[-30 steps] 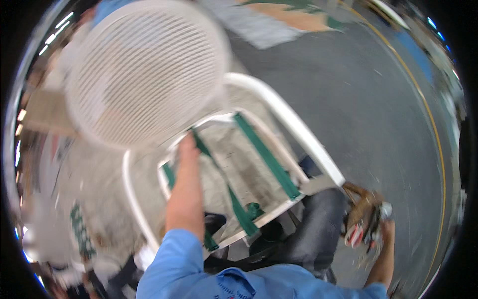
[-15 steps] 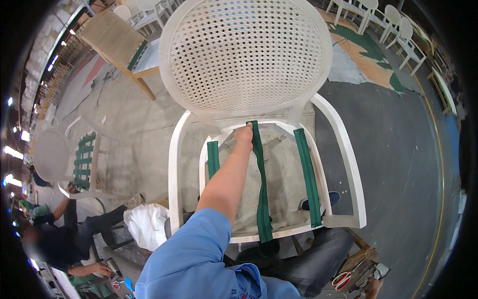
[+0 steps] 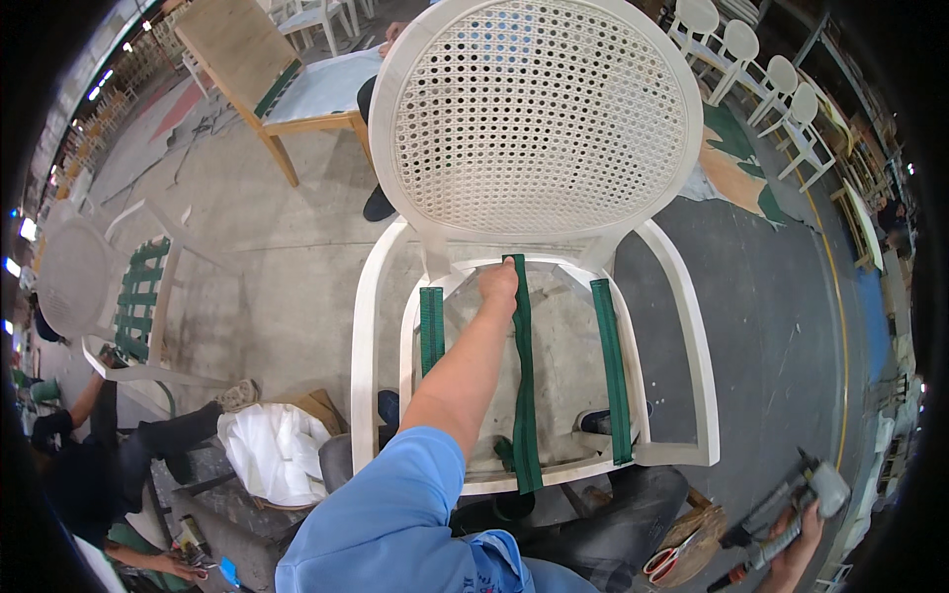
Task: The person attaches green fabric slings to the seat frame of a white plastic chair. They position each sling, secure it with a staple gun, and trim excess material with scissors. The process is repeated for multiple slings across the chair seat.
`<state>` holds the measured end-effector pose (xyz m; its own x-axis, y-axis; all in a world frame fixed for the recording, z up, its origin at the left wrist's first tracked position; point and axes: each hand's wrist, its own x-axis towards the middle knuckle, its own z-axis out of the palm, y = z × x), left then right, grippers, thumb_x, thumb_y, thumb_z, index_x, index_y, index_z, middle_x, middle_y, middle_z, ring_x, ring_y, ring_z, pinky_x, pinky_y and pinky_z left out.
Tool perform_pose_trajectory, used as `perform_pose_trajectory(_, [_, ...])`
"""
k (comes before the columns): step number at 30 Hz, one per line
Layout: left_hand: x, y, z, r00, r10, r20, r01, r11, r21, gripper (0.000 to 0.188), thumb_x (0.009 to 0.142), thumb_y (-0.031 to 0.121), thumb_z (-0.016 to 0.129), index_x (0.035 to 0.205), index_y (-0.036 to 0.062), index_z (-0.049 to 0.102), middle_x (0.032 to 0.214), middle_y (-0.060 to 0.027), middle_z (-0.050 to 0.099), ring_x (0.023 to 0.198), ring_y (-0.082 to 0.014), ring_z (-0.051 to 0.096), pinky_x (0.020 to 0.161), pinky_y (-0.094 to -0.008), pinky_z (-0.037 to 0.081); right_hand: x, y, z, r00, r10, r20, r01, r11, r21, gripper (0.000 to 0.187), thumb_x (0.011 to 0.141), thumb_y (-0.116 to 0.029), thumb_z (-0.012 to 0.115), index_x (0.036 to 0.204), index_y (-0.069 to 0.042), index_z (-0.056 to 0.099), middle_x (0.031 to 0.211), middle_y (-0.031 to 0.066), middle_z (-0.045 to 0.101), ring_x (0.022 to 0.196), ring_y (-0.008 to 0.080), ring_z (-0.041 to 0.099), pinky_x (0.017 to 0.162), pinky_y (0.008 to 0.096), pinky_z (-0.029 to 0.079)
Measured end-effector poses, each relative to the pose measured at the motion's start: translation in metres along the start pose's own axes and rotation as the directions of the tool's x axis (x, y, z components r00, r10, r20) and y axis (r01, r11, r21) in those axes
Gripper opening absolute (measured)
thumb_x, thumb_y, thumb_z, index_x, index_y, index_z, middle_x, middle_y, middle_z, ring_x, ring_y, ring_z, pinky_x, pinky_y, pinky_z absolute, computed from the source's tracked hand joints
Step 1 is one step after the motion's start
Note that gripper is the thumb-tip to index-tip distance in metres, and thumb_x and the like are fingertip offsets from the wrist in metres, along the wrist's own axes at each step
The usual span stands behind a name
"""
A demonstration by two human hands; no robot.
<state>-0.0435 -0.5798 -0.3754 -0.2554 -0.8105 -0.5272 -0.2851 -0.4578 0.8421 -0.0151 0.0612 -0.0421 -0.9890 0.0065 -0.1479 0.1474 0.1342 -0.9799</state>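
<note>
A white armchair frame point(image 3: 368, 336) with a round, perforated woven-look back point(image 3: 544, 119) stands before me, its seat open. My left hand point(image 3: 498, 285) pinches the far end of the middle green webbing strap point(image 3: 525, 395) against the back seat rail. That strap runs slackly toward me and overlaps the front rail. Other green straps lie along the left side point(image 3: 432, 326) and right side point(image 3: 612, 376) of the seat. Low at the right, away from the chair, my right hand point(image 3: 799, 544) grips a grey staple gun point(image 3: 828, 484) by its handle.
Red-handled scissors point(image 3: 660, 565) lie on a wooden stool point(image 3: 700, 549) at my right. A white sack point(image 3: 272, 450) stands to my left, near a co-worker point(image 3: 84, 445) with another webbed chair point(image 3: 143, 296). Beyond is a wooden chair point(image 3: 237, 59), with another person behind my chair's back.
My right hand has come up from the lower right edge, bringing the staple gun into view. The left hand keeps the strap at the back rail. A person has appeared behind the chair.
</note>
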Motion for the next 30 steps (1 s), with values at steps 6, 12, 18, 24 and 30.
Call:
perform_pose_trajectory(6, [-0.011, -0.001, 0.001, 0.999, 0.005, -0.036, -0.004, 1.000, 0.017, 0.043, 0.098, 0.037, 0.068, 0.102, -0.0050, 0.077, 0.102, -0.0251, 0.075, 0.096, -0.0372, 0.072, 0.086, -0.0430, 0.053, 0.018, -0.004, 0.267, 0.888, 0.136, 0.439, -0.061, 0.982, -0.181, 0.057, 0.086, -0.030, 0.079, 0.127, 0.006, 0.062, 0.107, 0.0145, 0.072, 0.062, 0.0178, 0.065, 0.053, 0.0295, 0.051])
perform_pose_trajectory(12, [-0.009, -0.004, -0.002, 0.999, -0.029, -0.014, 0.029, 0.999, 0.020, 0.041, 0.096, 0.036, 0.070, 0.102, -0.0032, 0.078, 0.100, -0.0243, 0.076, 0.095, -0.0364, 0.073, 0.087, -0.0439, 0.053, 0.066, 0.090, 0.459, 0.742, 0.154, 0.653, -0.122, 0.988, -0.094, 0.034, 0.092, -0.021, 0.078, 0.115, 0.001, 0.066, 0.099, 0.0106, 0.072, 0.058, 0.0154, 0.063, 0.047, 0.0294, 0.046])
perform_pose_trajectory(18, [0.001, -0.015, 0.000, 0.998, -0.047, 0.050, 0.041, 0.993, 0.110, 0.042, 0.097, 0.043, 0.065, 0.103, 0.0041, 0.079, 0.102, -0.0235, 0.075, 0.101, -0.0405, 0.072, 0.089, -0.0476, 0.054, 0.083, 0.141, 0.537, 0.788, 0.174, 0.590, -0.062, 0.977, -0.206, 0.028, 0.092, -0.024, 0.078, 0.101, 0.000, 0.067, 0.085, 0.0064, 0.069, 0.054, 0.0155, 0.062, 0.045, 0.0297, 0.044])
perform_pose_trajectory(24, [0.000, -0.010, -0.005, 0.998, -0.059, 0.036, 0.056, 0.994, 0.090, 0.040, 0.097, 0.043, 0.063, 0.100, 0.0056, 0.079, 0.098, -0.0230, 0.075, 0.097, -0.0413, 0.072, 0.086, -0.0487, 0.054, 0.091, 0.162, 0.567, 0.774, 0.158, 0.613, -0.037, 0.978, -0.205, 0.025, 0.092, -0.023, 0.078, 0.097, -0.001, 0.067, 0.081, 0.0055, 0.068, 0.052, 0.0145, 0.061, 0.044, 0.0290, 0.043])
perform_pose_trajectory(30, [-0.008, -0.001, -0.009, 0.998, -0.044, 0.053, 0.037, 0.991, 0.126, 0.040, 0.098, 0.042, 0.063, 0.100, 0.0059, 0.080, 0.098, -0.0231, 0.075, 0.097, -0.0415, 0.072, 0.086, -0.0488, 0.054, 0.096, 0.174, 0.577, 0.800, 0.123, 0.587, 0.003, 0.978, -0.209, 0.023, 0.092, -0.022, 0.077, 0.096, -0.001, 0.068, 0.078, 0.0046, 0.068, 0.051, 0.0138, 0.059, 0.043, 0.0290, 0.042])
